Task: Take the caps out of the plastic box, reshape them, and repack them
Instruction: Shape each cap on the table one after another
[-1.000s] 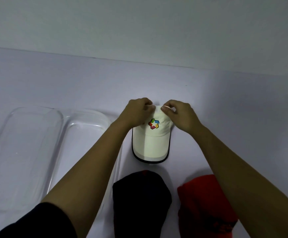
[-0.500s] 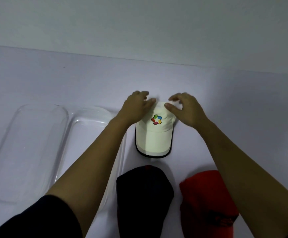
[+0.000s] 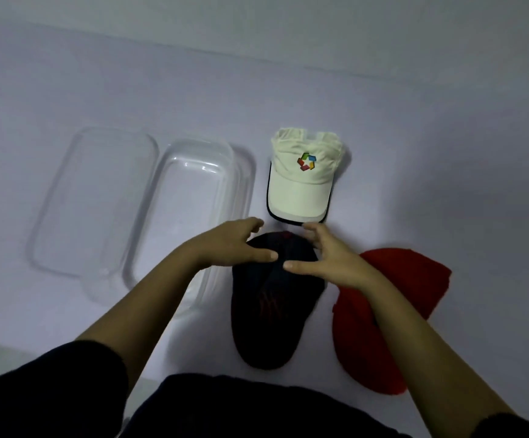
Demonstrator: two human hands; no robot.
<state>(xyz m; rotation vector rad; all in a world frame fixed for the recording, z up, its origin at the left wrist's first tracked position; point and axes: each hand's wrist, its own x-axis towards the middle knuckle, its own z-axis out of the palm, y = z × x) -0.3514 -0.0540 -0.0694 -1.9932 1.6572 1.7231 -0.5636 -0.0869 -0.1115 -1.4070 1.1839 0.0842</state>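
Head view: your left hand (image 3: 231,245) and right hand (image 3: 329,260) sit on the crown end of the black cap (image 3: 272,298), fingers spread apart, thumbs nearly meeting, nothing clamped yet. White cap (image 3: 301,181) lies just beyond on the tabletop (image 3: 446,137), crown flattened, brim toward you. Red cap (image 3: 383,317) is right beside the black one. Plastic box (image 3: 193,216) and its lid (image 3: 92,200) sit empty to the left.

Risk: your right forearm crosses over the red cap, so lifting the black one could drag it along. Black-on-dark detail is poor, so you may misjudge the crown fold.

Versus 0.5 s ago: both hands have left the white cap and come back to the black one.
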